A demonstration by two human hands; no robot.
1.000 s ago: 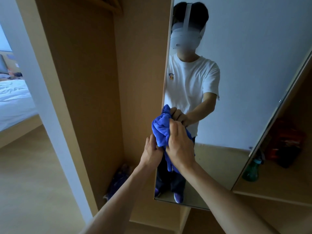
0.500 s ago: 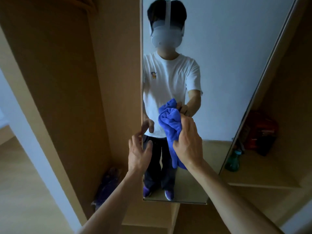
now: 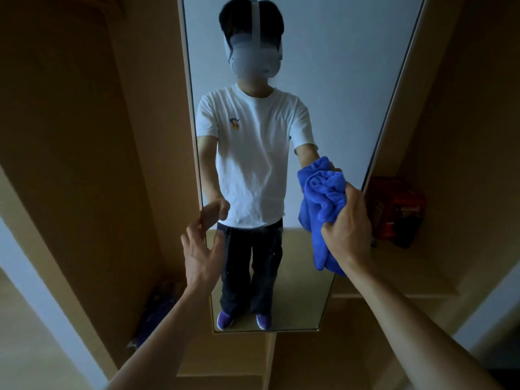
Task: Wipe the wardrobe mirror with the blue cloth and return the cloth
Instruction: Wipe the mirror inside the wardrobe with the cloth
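The tall wardrobe mirror (image 3: pixel 332 80) fills the middle of the view and reflects a person in a white T-shirt. My right hand (image 3: pixel 347 229) grips the bunched blue cloth (image 3: pixel 320 204) and holds it against the glass near the mirror's right edge, with a tail of cloth hanging below my fist. My left hand (image 3: pixel 201 250) is at the mirror's left edge, fingers spread, fingertips on or just in front of the frame, holding nothing.
Wooden wardrobe panels (image 3: pixel 84 136) flank the mirror. A red box (image 3: pixel 394 212) sits on a shelf to the right. A dark purple bundle (image 3: pixel 157 311) lies on the wardrobe floor at lower left. A white door frame (image 3: pixel 36 277) runs down the left.
My right hand has carried the cloth from the mirror's left-centre across to its right edge. My left hand let go of the cloth and moved to the mirror's left edge. The view has turned to face the mirror.
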